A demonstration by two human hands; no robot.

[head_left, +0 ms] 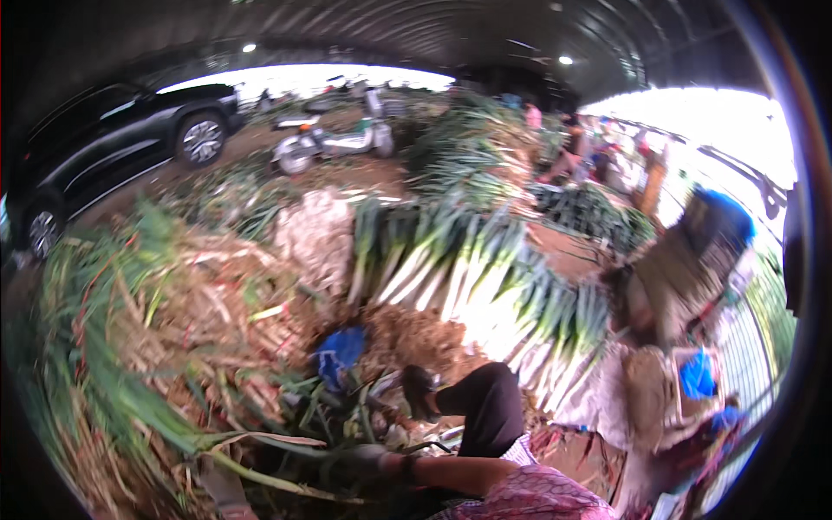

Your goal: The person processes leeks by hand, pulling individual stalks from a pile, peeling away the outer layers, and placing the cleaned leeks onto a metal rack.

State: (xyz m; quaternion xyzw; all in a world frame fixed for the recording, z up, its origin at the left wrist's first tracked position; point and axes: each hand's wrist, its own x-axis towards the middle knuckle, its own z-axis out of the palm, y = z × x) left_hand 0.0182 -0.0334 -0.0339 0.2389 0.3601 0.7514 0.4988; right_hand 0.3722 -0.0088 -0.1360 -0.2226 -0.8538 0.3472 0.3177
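Though blurred, right fingers near leeks

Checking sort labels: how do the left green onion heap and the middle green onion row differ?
Arrangement: the left green onion heap lies tangled; the middle green onion row lies side by side.
Colour: the heap's stalks look largely brownish, the row's bright white.
Both show long green leaves.

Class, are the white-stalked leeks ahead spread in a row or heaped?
Spread in a row: the white-stalked leeks lie side by side, white ends nearer, green leaves beyond.
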